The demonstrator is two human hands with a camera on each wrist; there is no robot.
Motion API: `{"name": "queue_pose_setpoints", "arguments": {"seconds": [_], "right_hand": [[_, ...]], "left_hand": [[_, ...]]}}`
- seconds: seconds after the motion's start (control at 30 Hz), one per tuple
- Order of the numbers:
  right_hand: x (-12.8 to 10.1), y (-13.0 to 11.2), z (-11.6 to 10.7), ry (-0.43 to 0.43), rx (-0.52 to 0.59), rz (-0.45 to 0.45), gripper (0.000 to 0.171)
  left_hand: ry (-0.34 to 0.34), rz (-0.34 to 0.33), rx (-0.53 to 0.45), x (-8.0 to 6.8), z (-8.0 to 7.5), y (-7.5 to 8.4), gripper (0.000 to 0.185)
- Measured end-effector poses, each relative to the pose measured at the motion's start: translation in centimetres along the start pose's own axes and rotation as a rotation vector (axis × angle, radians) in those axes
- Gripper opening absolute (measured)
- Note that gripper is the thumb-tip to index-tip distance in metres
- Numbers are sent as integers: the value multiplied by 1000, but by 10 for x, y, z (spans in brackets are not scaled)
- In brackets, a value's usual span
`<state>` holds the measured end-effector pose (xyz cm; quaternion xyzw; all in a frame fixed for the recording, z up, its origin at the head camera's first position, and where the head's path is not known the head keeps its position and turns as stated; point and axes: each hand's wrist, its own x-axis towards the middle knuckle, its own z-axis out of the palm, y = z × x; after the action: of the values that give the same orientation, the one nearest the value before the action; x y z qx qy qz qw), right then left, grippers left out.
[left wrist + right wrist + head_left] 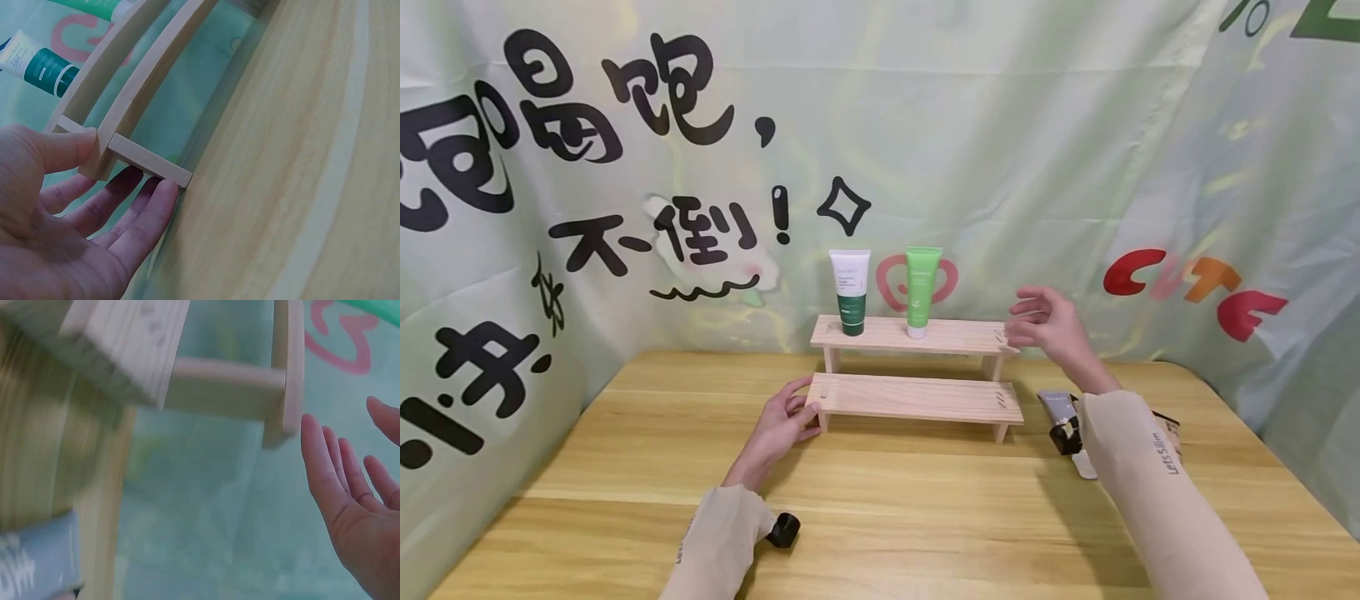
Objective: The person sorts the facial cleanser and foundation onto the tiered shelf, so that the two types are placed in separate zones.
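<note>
Left hand (781,421) grips the lower shelf (917,395), mid-frame.
Right hand (1051,323), fingers loosely extended, empty, is right of centre near the upper shelf (886,334), which bears a two-tone tube (852,292) and a green tube (921,290).

You are looking at a front riser (917,396) and a rear riser (966,336) of pale, matt, finely grained wood. The white-and-green tube (850,292) and the light green tube (922,290) are looking like smooth plastic. Your counter (925,517) is showing smooth wood grain with a faint sheen, your sleeves (1157,500) are looking like matt cloth, and the backdrop (1000,150) is showing creased fabric.
</note>
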<state>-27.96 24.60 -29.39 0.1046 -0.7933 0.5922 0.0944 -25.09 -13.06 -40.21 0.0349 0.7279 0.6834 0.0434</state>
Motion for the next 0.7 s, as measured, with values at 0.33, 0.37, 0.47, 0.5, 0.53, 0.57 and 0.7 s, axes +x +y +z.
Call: {"name": "queue_pose_setpoints", "arguments": {"seconds": [0.33,0.37,0.47,0.5,0.53,0.57,0.7], "right_hand": [[-23,11,-35,10,-81,35,52],[-25,13,-36,10,-79,42,52],[-32,20,-41,2,-105,65,52],[-34,22,-42,-4,-120,71,51],[-36,24,-43,-12,-139,85,51],[-38,25,-44,-25,-148,101,51],[-44,28,-49,-108,-194,196,53]], "left_hand": [[4,4,-7,2,1,0,48],[3,5,-5,1,1,0,48],[-1,7,0,0,1,1,48],[-2,6,2,0,1,1,48],[-2,2,2,0,0,1,48],[-2,0,3,0,0,0,48],[10,-11,12,0,0,-1,47]]}}
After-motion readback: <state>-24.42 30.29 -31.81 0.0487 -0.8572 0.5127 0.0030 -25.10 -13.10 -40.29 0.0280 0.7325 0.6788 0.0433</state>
